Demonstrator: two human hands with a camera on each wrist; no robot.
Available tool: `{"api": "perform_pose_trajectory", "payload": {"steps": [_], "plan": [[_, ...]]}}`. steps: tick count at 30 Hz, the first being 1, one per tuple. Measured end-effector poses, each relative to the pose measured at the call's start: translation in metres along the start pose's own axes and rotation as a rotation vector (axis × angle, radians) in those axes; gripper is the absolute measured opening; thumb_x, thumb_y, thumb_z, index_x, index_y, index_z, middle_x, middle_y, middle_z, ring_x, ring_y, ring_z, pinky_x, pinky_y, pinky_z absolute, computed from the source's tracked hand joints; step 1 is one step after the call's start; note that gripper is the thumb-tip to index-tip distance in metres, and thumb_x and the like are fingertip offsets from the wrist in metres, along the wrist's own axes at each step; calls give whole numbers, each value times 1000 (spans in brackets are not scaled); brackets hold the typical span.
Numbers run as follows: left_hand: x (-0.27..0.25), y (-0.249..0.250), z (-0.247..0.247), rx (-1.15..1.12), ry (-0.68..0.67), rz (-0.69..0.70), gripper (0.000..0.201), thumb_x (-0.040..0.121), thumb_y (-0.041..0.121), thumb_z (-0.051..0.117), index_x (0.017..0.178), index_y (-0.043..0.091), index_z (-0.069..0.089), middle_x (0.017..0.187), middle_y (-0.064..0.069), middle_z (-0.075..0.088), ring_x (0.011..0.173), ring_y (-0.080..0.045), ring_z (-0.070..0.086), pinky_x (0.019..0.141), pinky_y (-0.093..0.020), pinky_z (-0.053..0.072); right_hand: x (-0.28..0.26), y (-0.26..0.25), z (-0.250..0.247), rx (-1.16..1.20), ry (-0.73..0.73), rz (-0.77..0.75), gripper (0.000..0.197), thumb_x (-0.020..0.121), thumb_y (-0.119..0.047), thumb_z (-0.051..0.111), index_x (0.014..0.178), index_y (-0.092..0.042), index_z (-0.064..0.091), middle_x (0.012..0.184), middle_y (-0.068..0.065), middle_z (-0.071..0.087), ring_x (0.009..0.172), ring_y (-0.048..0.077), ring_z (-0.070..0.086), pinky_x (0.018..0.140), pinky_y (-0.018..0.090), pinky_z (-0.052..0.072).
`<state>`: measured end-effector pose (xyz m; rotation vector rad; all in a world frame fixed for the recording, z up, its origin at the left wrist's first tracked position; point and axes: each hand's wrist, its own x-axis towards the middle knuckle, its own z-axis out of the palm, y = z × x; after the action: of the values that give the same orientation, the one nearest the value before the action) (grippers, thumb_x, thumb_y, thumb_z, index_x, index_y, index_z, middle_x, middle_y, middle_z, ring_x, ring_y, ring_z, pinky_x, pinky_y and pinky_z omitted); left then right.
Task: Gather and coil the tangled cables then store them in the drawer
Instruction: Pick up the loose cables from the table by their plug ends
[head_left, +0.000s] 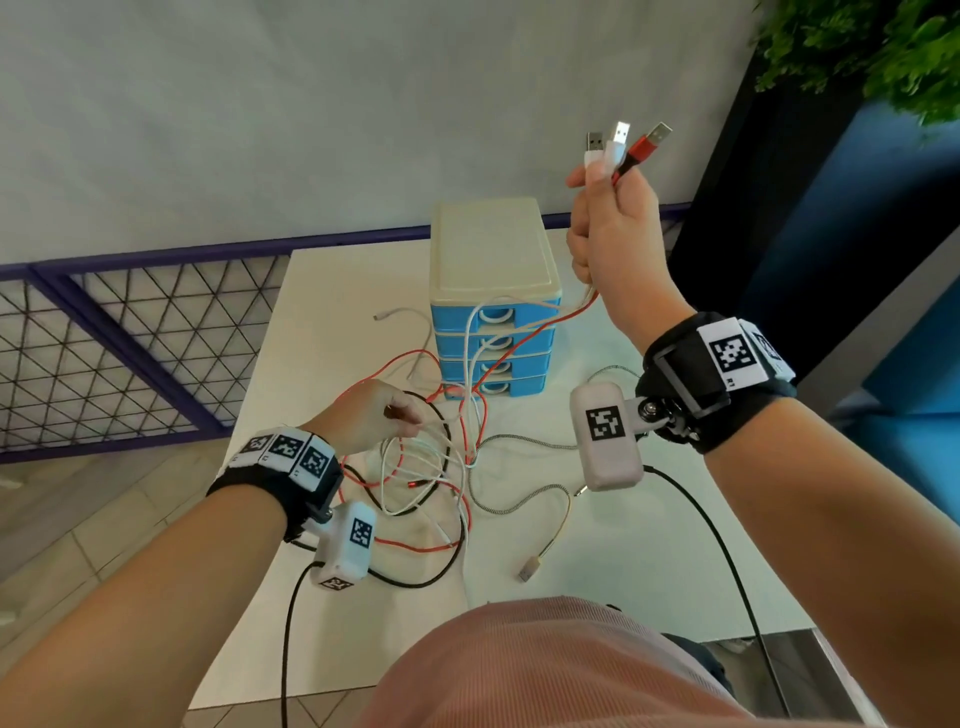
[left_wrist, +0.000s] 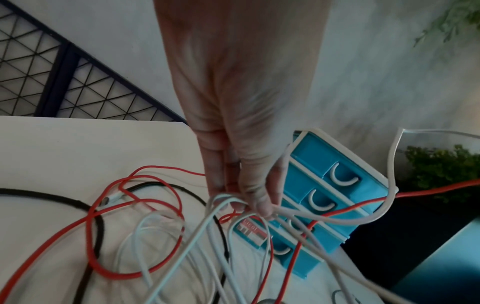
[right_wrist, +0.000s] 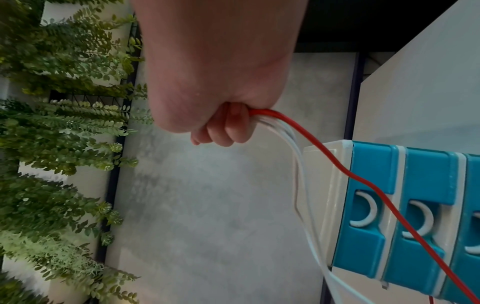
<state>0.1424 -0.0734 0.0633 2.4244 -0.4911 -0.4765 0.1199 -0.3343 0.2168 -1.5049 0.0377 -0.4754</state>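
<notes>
While I watch from the head view, a braided cable (head_left: 524, 501) lies loose near the desk's (head_left: 649, 561) front edge. Further in, my left hand (head_left: 376, 413) pinches white strands above the tangle (head_left: 426, 478), probably to free them. Beyond, my right hand (head_left: 610, 223) fists three plug ends (head_left: 621, 140) aloft, seemingly aligning them for coiling. Behind stands the drawer unit (head_left: 493, 306), shut.

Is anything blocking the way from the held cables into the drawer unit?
Yes. All four blue drawers are closed, and the red and white cables held by the right hand hang across their fronts, with the rest tangled at the left hand.
</notes>
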Motion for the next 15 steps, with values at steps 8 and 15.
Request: {"api": "perform_pose_trajectory", "payload": {"steps": [8,15], "plan": [[5,17,-10,-116,-83,24,9,84,7,69,81,16,68,85,-5,68,60,-7,60,55,-15,50,-6,8,4,-104,-223,118,28,106,-26,33,89,-15,51,52,-7,32,36,4,27,36,18,23],[7,50,-20,-233,15,53,11,94,7,52,85,6,58,74,-6,70,62,-18,66,56,-28,55,-15,23,9,-401,-396,143,35,96,-30,56,106,4,56,57,-4,37,33,1,33,36,15,28]]}}
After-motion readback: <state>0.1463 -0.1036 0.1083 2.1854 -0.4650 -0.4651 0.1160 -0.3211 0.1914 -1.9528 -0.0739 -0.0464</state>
